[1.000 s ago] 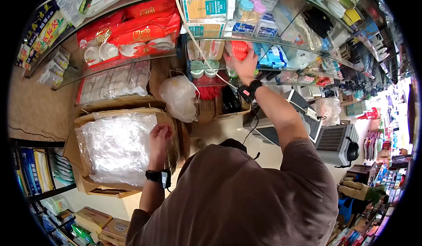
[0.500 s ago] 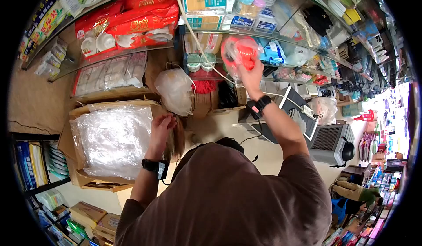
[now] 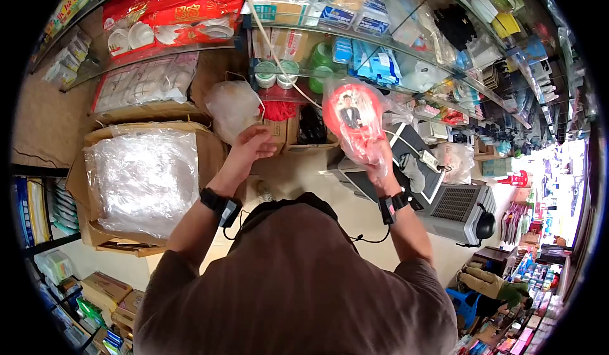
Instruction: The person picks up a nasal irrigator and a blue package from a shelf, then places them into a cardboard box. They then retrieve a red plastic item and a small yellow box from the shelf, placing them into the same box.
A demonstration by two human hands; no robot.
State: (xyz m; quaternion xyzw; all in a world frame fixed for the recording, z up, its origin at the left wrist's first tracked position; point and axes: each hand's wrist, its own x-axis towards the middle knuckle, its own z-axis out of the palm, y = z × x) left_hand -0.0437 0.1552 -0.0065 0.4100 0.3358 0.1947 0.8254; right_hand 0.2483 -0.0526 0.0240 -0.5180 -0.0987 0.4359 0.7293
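My right hand (image 3: pixel 379 159) grips the lower end of a red plastic-wrapped item (image 3: pixel 352 111). Its round, mirror-like head carries a picture of a figure in a dark suit and faces up toward me, just in front of the shelf. Clear wrapping hangs loosely around it and over part of my fingers. My left hand (image 3: pixel 252 151) holds nothing, its fingers apart, in the air beside a whitish plastic bag (image 3: pixel 231 109) that hangs at the shelf front.
An open carton (image 3: pixel 206 155) on the left holds a clear-wrapped bundle (image 3: pixel 146 180). Glass shelves (image 3: pixel 222 44) carry red-wrapped bowls (image 3: pixel 141 36), green-lidded jars (image 3: pixel 265 74) and blue packs (image 3: pixel 374 63). A grey air cooler (image 3: pixel 457 209) stands on the right. Farther right, a person (image 3: pixel 488 285) bends over.
My right hand has drawn the red item back from the shelf and turned its pictured face toward me. My left hand has moved right and up, its fingers opening.
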